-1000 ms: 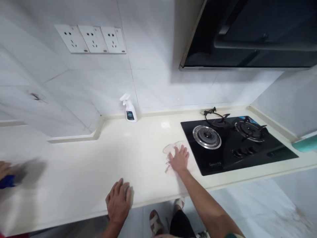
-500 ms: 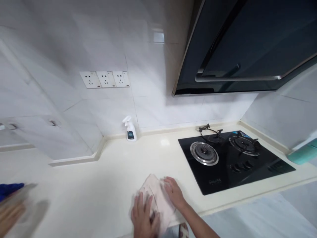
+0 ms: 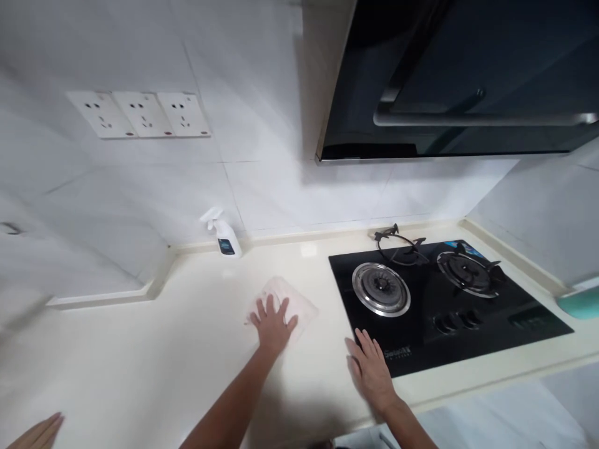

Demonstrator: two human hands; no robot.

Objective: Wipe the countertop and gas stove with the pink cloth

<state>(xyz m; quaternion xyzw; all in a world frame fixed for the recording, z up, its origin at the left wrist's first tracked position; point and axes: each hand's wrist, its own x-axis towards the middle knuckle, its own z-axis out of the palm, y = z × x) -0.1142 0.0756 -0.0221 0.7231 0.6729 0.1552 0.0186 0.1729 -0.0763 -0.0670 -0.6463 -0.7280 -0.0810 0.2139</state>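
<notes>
While flat and open, the left hand presses a pale pink cloth to the cream table, near the front edge, left of the black gas hob. Right hand: open, apart, at the hob's front corner. Also: spray bottle at the back edge, three wall sockets, another person's hand at lower left.

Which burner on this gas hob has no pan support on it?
The front-left burner: its steel ring lies bare. The back-right burner has a black pan support standing over it.
</notes>
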